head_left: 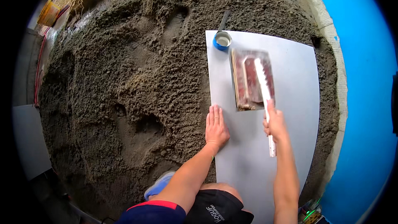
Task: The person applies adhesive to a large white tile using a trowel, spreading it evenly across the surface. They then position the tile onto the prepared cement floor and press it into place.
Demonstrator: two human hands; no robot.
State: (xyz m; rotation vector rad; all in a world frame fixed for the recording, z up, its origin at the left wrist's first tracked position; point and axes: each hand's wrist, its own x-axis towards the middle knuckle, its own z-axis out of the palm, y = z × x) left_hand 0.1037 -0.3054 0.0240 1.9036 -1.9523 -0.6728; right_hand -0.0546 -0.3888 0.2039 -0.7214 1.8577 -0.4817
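A large pale grey slab, smooth like a floor tile (248, 153), lies on rough damp mortar (112, 79). Flat on the slab's left edge, my left hand (217, 126) rests with fingers stretched forward. My right hand (274, 122) is wrapped round the white handle of a tool with a broad rectangular reddish-brown head (252, 81). Motion blurs that head, and whether it touches the slab I cannot tell. Near the slab's far left corner stands a small round blue cup-like thing (220, 45) with a pale inside; a grey strip sticks out behind it.
Along the right runs a bright blue wall (360, 79). The mortar has several deep hollows. A yellow bucket (48, 13) and a red cable (38, 72) are at the far left, another grey slab (31, 141) below them. A device with green light (310, 215) sits at lower right.
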